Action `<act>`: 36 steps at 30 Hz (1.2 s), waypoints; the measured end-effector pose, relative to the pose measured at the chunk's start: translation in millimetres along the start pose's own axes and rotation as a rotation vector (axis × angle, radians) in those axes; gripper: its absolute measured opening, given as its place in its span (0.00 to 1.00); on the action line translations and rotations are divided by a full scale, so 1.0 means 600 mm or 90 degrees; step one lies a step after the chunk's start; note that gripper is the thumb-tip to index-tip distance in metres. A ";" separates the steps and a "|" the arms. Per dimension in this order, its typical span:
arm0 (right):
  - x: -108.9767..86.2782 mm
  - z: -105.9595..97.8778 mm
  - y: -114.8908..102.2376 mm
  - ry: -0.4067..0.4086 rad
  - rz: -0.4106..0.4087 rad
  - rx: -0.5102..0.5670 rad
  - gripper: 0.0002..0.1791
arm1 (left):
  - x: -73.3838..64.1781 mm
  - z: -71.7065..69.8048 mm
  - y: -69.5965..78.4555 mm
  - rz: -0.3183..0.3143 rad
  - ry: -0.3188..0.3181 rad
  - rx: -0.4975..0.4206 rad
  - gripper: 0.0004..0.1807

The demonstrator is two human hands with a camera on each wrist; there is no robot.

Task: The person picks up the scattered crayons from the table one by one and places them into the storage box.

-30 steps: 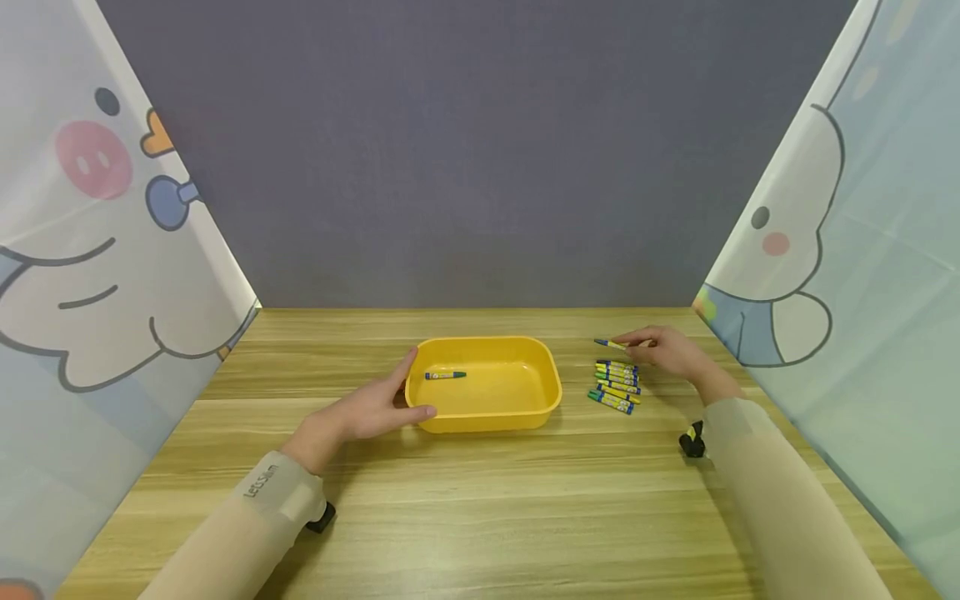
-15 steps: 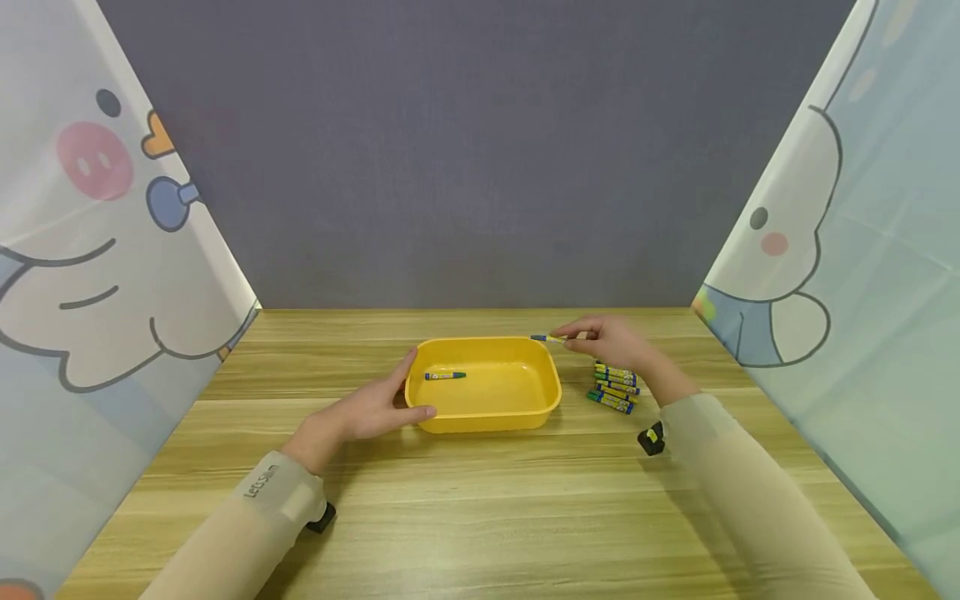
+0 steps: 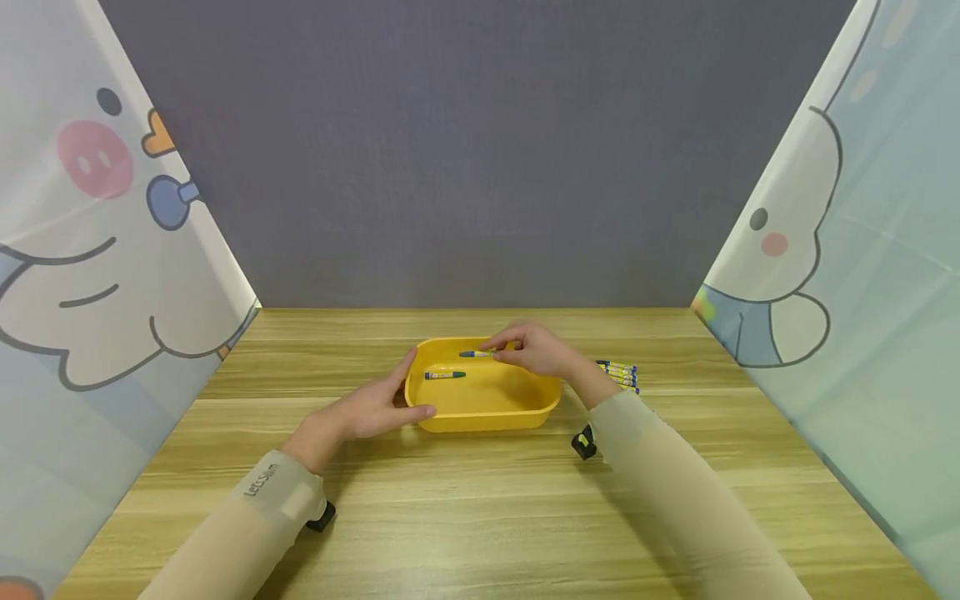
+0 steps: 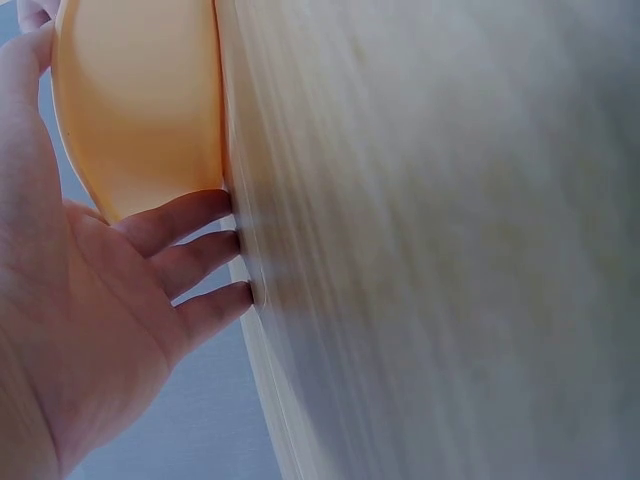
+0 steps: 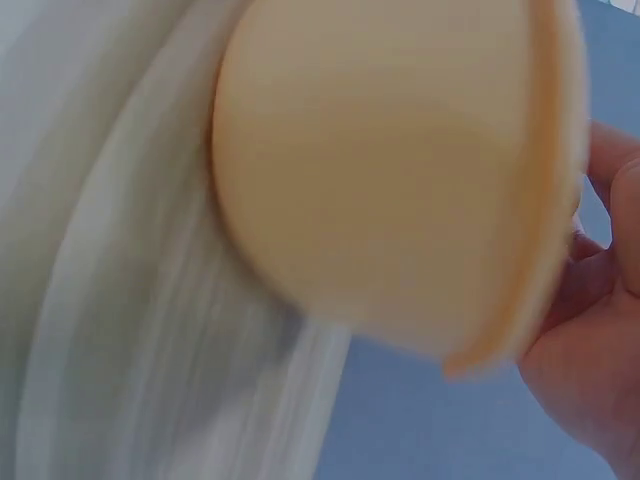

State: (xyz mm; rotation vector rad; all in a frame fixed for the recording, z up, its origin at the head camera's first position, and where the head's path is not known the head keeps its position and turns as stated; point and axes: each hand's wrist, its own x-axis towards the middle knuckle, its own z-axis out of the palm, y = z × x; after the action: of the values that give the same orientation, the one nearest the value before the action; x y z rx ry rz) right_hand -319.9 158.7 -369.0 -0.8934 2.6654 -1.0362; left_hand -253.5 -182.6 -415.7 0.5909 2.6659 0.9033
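A shallow yellow plastic tray (image 3: 495, 422) sits on the table. Inside it at the left lies a green-tipped crayon (image 3: 446, 376) in a yellow wrapper. My left hand (image 3: 375, 408) rests against the tray's left end, thumb on the front rim and the other fingers spread along the outer wall. In the left wrist view those fingers (image 4: 190, 263) reach fairly straight to the wall's base and the tabletop. Over the back part of the tray, my right hand (image 3: 536, 350) pinches a blue-tipped crayon (image 3: 476, 354) between thumb and fingers. The right wrist view hides that crayon behind the tray wall.
Several more yellow-wrapped crayons (image 3: 621, 372) lie in a row right of the tray, partly hidden by the right forearm. A grey panel (image 3: 480, 167) stands along the table's back edge. Printed cloths (image 3: 862, 250) hang at both sides.
My right hand has carried the blue-tipped crayon leftward from beside the crayon row, past the tray's right rim, to over the tray. The left hand and the tray have stayed put.
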 end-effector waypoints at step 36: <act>0.077 0.124 -0.021 -0.060 0.007 -0.118 0.14 | 0.004 0.000 -0.006 -0.002 0.015 -0.004 0.63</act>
State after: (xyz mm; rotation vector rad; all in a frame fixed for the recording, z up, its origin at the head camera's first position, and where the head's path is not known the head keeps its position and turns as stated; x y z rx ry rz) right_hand -326.3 82.3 -413.2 -0.9342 2.7159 -0.7329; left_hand -256.6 -183.9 -418.3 0.5783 2.6830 0.9244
